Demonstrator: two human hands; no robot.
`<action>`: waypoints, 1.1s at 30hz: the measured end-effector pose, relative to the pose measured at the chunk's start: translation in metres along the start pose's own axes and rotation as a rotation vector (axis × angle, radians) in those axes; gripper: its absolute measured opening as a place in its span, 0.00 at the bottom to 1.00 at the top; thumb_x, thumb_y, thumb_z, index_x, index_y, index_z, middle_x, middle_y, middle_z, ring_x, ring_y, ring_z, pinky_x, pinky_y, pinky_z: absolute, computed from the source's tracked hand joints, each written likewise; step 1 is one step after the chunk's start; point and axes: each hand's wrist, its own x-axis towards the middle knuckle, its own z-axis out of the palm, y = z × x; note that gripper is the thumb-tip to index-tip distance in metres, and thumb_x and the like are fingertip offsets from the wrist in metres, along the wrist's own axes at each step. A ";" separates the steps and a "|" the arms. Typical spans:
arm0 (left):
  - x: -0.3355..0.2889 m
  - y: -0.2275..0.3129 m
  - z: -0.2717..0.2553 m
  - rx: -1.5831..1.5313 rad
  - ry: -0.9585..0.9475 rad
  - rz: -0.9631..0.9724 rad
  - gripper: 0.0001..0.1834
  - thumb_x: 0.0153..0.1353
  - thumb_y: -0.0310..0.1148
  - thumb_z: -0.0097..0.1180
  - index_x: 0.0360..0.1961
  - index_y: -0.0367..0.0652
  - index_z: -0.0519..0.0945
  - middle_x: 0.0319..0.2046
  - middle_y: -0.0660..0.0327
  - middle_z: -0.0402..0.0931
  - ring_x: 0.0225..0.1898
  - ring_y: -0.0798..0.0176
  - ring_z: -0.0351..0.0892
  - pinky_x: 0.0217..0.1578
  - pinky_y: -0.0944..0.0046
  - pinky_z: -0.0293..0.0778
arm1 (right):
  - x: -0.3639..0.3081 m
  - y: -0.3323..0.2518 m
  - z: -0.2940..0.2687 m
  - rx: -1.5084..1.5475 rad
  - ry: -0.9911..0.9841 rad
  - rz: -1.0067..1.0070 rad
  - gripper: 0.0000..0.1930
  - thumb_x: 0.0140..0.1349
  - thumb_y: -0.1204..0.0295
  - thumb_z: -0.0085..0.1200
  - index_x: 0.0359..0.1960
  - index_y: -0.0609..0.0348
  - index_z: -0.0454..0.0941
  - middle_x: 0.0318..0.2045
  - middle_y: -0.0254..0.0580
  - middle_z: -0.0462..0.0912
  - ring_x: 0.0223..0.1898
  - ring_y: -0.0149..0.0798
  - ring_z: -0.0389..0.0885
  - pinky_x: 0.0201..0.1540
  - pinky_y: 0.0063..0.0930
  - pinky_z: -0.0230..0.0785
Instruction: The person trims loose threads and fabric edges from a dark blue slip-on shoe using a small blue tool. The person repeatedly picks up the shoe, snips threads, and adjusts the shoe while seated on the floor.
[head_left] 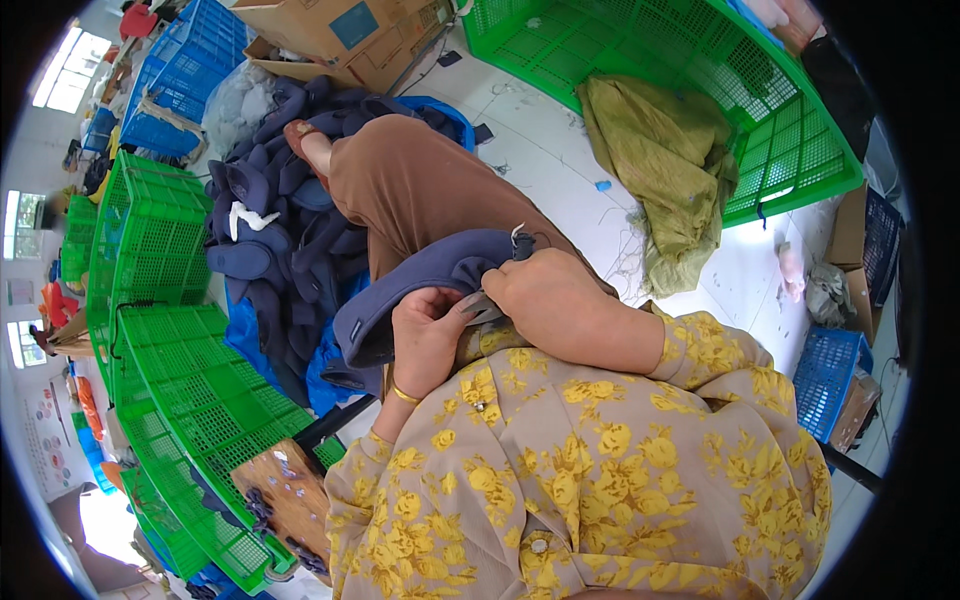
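A navy padded, curved fabric piece, like a neck pillow (415, 268), rests across my lap. It has a small dark tag on its outer side, and a white loop and dark cord end at its tip. My left hand (425, 335) pinches its inner edge with thumb and fingers. My right hand (555, 300) is closed at the pillow's right end, its fingers hidden under the back of the hand. Between the two hands shows a small grey, flat piece (482, 308) whose kind I cannot make out.
A heap of navy padded pieces (290, 260) lies at left on blue sheeting. Green crates (170, 340) line the left side. A large green basket (790, 150) stands far right, olive cloth (655, 160) hanging from it. Cardboard boxes (350, 35) sit at the back; a wooden board (285, 500) is lower left.
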 end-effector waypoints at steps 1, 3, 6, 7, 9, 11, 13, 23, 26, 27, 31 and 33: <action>0.001 0.000 -0.001 0.006 -0.007 0.004 0.05 0.59 0.23 0.63 0.33 0.31 0.80 0.29 0.62 0.81 0.29 0.76 0.76 0.31 0.76 0.72 | 0.001 0.001 0.002 -0.005 0.005 -0.005 0.03 0.51 0.76 0.56 0.29 0.60 0.78 0.27 0.47 0.83 0.30 0.46 0.85 0.33 0.36 0.77; 0.002 -0.001 -0.002 0.018 -0.021 0.012 0.05 0.59 0.23 0.62 0.35 0.31 0.80 0.30 0.62 0.81 0.30 0.75 0.76 0.32 0.76 0.72 | 0.003 0.004 0.006 -0.014 0.015 -0.016 0.03 0.52 0.76 0.56 0.29 0.59 0.77 0.27 0.47 0.83 0.30 0.46 0.85 0.32 0.35 0.77; 0.002 0.004 -0.003 0.011 -0.051 0.007 0.06 0.61 0.24 0.61 0.37 0.32 0.81 0.32 0.63 0.81 0.32 0.75 0.77 0.35 0.75 0.72 | 0.005 0.014 0.011 0.016 0.022 -0.015 0.04 0.52 0.76 0.55 0.31 0.59 0.78 0.27 0.46 0.82 0.32 0.47 0.84 0.34 0.37 0.76; 0.003 0.004 -0.004 -0.039 -0.053 -0.009 0.06 0.62 0.24 0.61 0.37 0.32 0.81 0.32 0.63 0.81 0.33 0.75 0.76 0.36 0.75 0.72 | 0.005 0.017 0.010 0.072 0.023 -0.001 0.05 0.52 0.76 0.55 0.31 0.58 0.78 0.27 0.45 0.82 0.32 0.47 0.84 0.35 0.38 0.76; 0.004 0.006 -0.006 -0.140 -0.058 -0.039 0.06 0.63 0.25 0.60 0.38 0.33 0.81 0.33 0.64 0.81 0.34 0.75 0.76 0.37 0.75 0.71 | 0.003 0.027 0.006 0.182 0.024 0.030 0.06 0.52 0.77 0.54 0.33 0.56 0.78 0.27 0.44 0.82 0.34 0.48 0.83 0.38 0.40 0.75; 0.003 0.009 -0.008 -0.147 -0.076 -0.037 0.07 0.64 0.28 0.60 0.38 0.33 0.82 0.32 0.67 0.80 0.33 0.78 0.73 0.37 0.76 0.71 | 0.003 0.035 0.006 0.292 0.061 0.009 0.11 0.52 0.78 0.53 0.37 0.54 0.80 0.30 0.45 0.83 0.35 0.50 0.83 0.39 0.42 0.74; 0.006 0.009 -0.011 -0.181 -0.085 -0.045 0.08 0.65 0.29 0.60 0.39 0.34 0.82 0.33 0.68 0.80 0.34 0.78 0.73 0.38 0.76 0.71 | 0.004 0.043 0.006 0.401 0.096 -0.010 0.16 0.51 0.80 0.52 0.41 0.52 0.82 0.32 0.46 0.84 0.36 0.51 0.82 0.41 0.44 0.73; 0.013 0.005 -0.008 -0.324 -0.220 -0.090 0.10 0.68 0.28 0.54 0.43 0.32 0.82 0.37 0.66 0.81 0.36 0.77 0.75 0.40 0.74 0.73 | 0.008 0.054 0.001 0.488 0.009 -0.025 0.21 0.46 0.86 0.47 0.41 0.54 0.82 0.34 0.48 0.84 0.37 0.52 0.82 0.39 0.38 0.74; 0.015 0.005 -0.006 -0.356 -0.235 -0.092 0.11 0.69 0.28 0.53 0.45 0.32 0.82 0.39 0.64 0.82 0.37 0.76 0.77 0.41 0.73 0.74 | 0.009 0.056 0.000 0.510 -0.008 -0.028 0.21 0.46 0.85 0.47 0.42 0.53 0.83 0.33 0.48 0.84 0.36 0.52 0.82 0.38 0.38 0.73; 0.016 0.004 -0.006 -0.364 -0.237 -0.097 0.11 0.69 0.28 0.53 0.46 0.32 0.82 0.40 0.64 0.82 0.37 0.75 0.77 0.41 0.73 0.75 | 0.010 0.057 0.003 0.521 0.004 -0.044 0.22 0.46 0.85 0.47 0.42 0.51 0.83 0.32 0.48 0.83 0.35 0.53 0.82 0.38 0.40 0.73; 0.015 0.006 -0.003 -0.443 -0.243 -0.143 0.11 0.69 0.27 0.53 0.47 0.32 0.82 0.41 0.62 0.83 0.38 0.74 0.78 0.42 0.73 0.76 | 0.011 0.057 0.012 0.540 0.023 -0.033 0.21 0.46 0.84 0.48 0.41 0.50 0.83 0.30 0.47 0.83 0.34 0.53 0.81 0.38 0.41 0.72; 0.014 0.005 -0.001 -0.464 -0.226 -0.149 0.11 0.69 0.28 0.54 0.47 0.33 0.82 0.41 0.62 0.83 0.38 0.74 0.78 0.42 0.72 0.76 | 0.013 0.054 0.009 0.516 0.021 -0.036 0.20 0.46 0.84 0.48 0.40 0.52 0.82 0.31 0.47 0.83 0.34 0.53 0.81 0.37 0.41 0.72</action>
